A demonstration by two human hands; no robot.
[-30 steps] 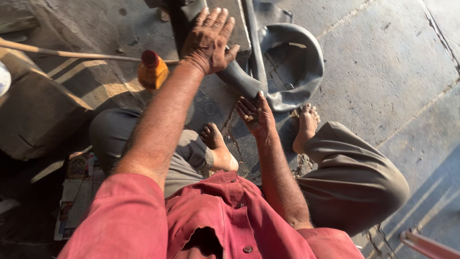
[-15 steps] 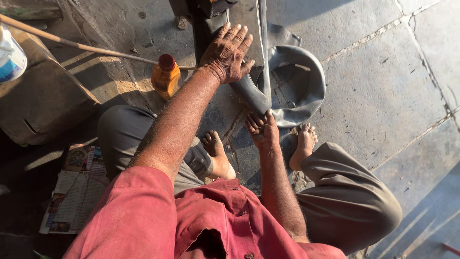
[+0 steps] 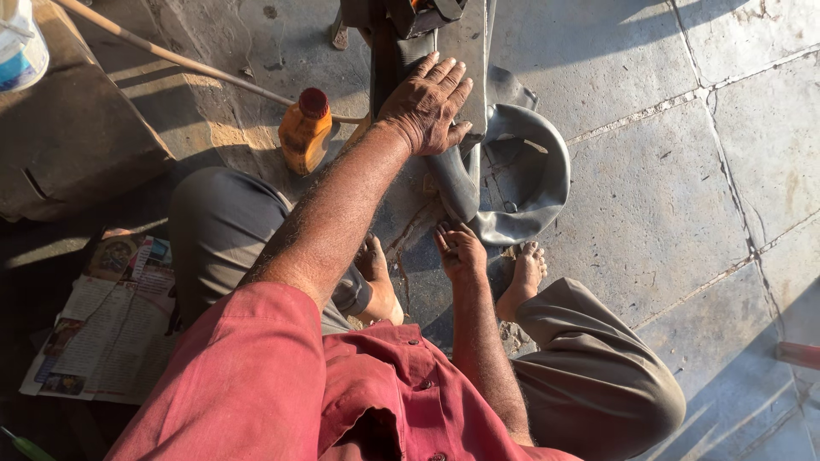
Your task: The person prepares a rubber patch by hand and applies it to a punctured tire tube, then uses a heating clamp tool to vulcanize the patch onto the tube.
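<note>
— Where's the inner tube point(image 3: 521, 183)?
— Looped on the stone floor point(image 3: 666, 196), under the metal block point(image 3: 465, 51).
— The hands?
— Left hand point(image 3: 424, 107) pressed flat on it, fingers spread; right hand point(image 3: 459, 249) loosely curled, empty, just below. Orange bottle point(image 3: 305, 130) nearby.

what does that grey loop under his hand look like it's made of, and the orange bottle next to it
The grey loop, under the left hand, looks like soft rubber with a matte, dusty finish: it sags and folds flat like an inner tube. The orange bottle looks like plastic with a slight sheen, its moulded body catching the sun and a dark red cap on top.
</note>
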